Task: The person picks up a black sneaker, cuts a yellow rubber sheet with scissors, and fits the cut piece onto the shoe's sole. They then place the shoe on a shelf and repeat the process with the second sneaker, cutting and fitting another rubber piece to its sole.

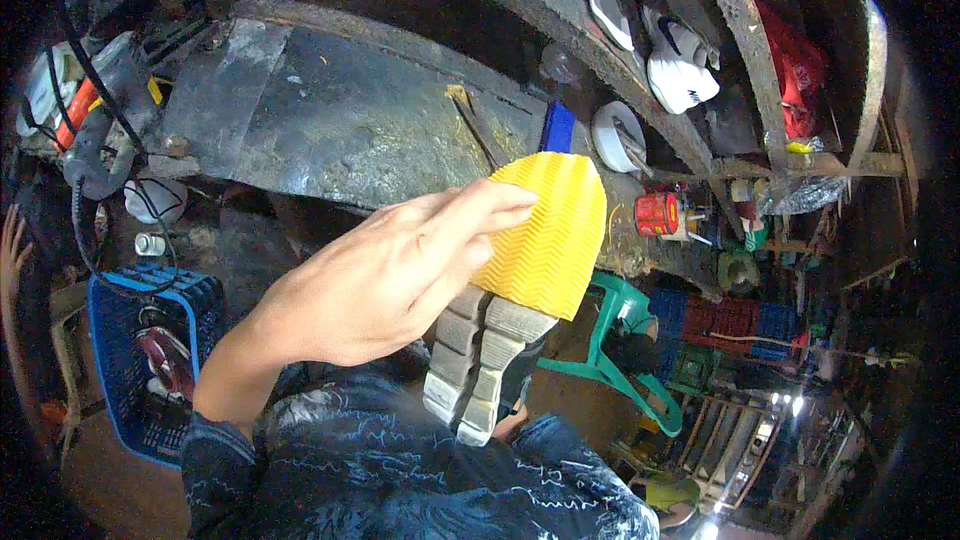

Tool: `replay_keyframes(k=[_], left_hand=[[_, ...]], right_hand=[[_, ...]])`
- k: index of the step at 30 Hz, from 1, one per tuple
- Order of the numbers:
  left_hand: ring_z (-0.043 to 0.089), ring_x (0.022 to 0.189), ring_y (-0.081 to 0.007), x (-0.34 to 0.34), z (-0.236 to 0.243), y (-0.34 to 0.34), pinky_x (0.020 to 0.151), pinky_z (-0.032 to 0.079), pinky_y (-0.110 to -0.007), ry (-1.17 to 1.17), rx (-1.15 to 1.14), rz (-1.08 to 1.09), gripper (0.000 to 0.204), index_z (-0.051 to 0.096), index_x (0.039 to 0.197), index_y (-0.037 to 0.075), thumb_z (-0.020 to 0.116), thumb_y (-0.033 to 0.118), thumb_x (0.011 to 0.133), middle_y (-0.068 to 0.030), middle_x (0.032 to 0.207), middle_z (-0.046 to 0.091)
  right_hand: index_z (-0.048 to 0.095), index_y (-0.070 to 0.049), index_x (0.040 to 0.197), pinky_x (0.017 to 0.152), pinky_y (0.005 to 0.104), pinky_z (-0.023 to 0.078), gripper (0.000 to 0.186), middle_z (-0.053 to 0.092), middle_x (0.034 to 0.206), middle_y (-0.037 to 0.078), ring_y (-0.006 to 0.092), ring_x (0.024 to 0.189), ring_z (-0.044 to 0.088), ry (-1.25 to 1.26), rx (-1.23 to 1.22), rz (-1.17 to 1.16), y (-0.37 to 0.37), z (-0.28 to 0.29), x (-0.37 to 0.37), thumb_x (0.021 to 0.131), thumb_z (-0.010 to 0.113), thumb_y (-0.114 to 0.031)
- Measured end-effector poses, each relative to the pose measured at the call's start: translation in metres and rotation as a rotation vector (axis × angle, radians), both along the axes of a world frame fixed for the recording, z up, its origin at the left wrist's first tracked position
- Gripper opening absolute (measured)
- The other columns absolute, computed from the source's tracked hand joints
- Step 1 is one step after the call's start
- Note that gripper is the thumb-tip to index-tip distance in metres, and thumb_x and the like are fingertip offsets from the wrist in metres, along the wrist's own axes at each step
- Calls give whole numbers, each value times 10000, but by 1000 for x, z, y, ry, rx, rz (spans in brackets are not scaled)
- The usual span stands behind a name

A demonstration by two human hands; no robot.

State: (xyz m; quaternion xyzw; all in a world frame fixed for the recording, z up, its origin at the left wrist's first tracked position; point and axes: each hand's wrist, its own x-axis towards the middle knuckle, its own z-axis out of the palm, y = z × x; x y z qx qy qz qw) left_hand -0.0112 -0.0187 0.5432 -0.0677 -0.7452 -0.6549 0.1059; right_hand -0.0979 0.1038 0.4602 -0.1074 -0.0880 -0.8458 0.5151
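Centre of the frame: the left hand [375, 280] is laid flat on a yellow sole piece [550, 235] with a zigzag tread, fingers [480, 210] held together and stretched out across its left edge, pressing on it rather than wrapped round it. That yellow piece sits on the front part of an upturned shoe [480, 360], whose grey blocky outsole runs down toward the lower middle of the frame. The right hand [510, 425] is mostly hidden under the shoe's heel end, only a bit of skin peeks out, so I can't tell how its fingers are set, though it looks to be touching the shoe from below.

Behind all that, across the upper half, is a grimy dark metal desk [330, 120]. A blue crate [150, 360] sits at lower left, a green plastic chair [620, 340] right of centre, a small red tin [655, 213] just right of the yellow piece, and white shoes [680, 70] on a rack at upper right.
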Motion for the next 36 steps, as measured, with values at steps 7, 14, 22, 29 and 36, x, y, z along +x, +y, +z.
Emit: replay_keyframes(k=[7,14,22,29,36], left_hand=[[726,1086,-240,-6,-3,-15,944,557,-342,93,32,293,344,629,1357,-22,440,61,1082,-181,1222,726],[723,1101,-223,6,-6,-24,995,541,-357,205,124,405,330,640,1323,-49,483,102,1076,-168,1144,751],[663,1051,-335,14,2,16,878,580,-427,285,-148,169,284,706,1236,3,647,146,998,-144,1091,666],[672,1096,-291,12,-4,21,885,627,-375,408,-464,270,435,705,1293,55,676,68,860,-108,1174,661],[683,1084,-252,11,-8,24,844,623,-336,455,-530,320,458,711,1306,70,694,81,849,-96,1215,675]], right_hand=[[604,-101,1073,746,328,420,146,622,913,37,171,830,513,-40,-48,32,-2,2,1,1082,552,-238],[582,-134,954,659,306,322,179,552,789,0,145,711,396,-96,-45,40,-5,5,1,1100,501,-199],[575,-140,982,810,359,394,186,558,830,-11,167,806,479,-37,45,-55,-3,-13,-6,1035,612,-315],[589,-132,1162,944,505,424,318,593,1058,52,263,1036,500,60,-108,-66,-4,-28,-11,1033,636,-419],[574,-89,1392,968,388,404,479,565,1085,76,239,1008,486,185,14,-55,-1,-23,-15,1087,523,-454]])
